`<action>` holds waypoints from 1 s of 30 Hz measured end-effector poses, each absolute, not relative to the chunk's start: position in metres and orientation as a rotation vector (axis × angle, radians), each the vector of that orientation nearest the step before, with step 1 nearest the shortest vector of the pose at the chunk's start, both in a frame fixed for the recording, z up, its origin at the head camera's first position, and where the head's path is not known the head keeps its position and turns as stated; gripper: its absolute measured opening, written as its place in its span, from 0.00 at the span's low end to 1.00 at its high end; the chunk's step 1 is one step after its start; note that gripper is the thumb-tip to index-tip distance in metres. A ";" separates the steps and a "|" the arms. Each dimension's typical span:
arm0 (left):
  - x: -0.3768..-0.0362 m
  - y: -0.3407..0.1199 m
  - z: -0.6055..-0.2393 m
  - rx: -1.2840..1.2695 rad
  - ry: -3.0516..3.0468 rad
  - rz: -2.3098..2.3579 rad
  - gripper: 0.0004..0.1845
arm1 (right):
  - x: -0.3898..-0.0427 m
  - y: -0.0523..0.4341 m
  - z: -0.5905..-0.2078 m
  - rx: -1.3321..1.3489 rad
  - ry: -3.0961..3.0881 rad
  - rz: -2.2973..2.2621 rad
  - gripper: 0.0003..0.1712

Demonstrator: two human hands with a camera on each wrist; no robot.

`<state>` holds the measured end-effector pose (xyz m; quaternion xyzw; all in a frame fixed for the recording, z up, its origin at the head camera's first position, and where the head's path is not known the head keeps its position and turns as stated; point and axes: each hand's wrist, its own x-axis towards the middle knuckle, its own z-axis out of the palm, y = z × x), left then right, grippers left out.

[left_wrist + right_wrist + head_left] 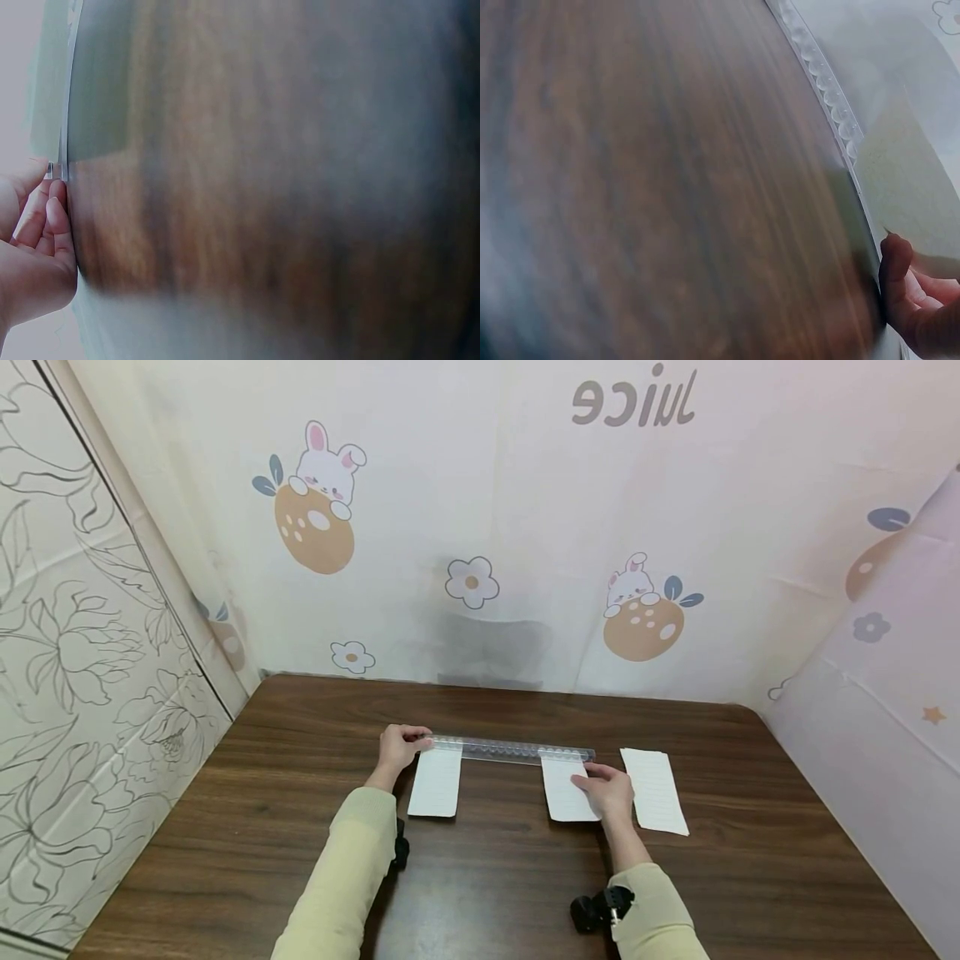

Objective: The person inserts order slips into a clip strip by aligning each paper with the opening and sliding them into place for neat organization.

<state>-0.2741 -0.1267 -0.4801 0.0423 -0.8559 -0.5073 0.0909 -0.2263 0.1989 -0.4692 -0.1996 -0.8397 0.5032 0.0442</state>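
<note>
A clear plastic ruler (500, 750) with wavy, rounded cut-outs lies crosswise in the head view, over the top edges of two small lined paper sheets. My left hand (401, 748) pinches the ruler's left end, beside the left sheet (437, 787). In the left wrist view, the thumb and fingers of the left hand (41, 251) meet at that end. My right hand (609, 789) pinches the right edge of the other sheet (564, 793), thumb on top, just below the ruler's right end. Curled fingers of the right hand (922, 304) show in the right wrist view.
A third white lined sheet or stack (657, 789) lies to the right of the right hand. All of it is on a brown wooden table (487, 877). A patterned curtain (525, 527) hangs behind the table's back edge, and another patterned panel (75, 652) stands at the left.
</note>
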 end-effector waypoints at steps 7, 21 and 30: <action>-0.273 -0.127 -0.479 0.153 -2.566 -1.511 0.05 | -0.225 0.194 -0.470 -0.621 -2.552 1.555 0.21; -0.272 -0.126 -0.478 0.162 -2.573 -1.516 0.06 | -0.224 0.183 -0.466 -0.601 -2.549 1.535 0.20; -0.272 -0.126 -0.478 0.149 -2.573 -1.504 0.05 | -0.224 0.178 -0.466 -0.638 -2.546 1.582 0.20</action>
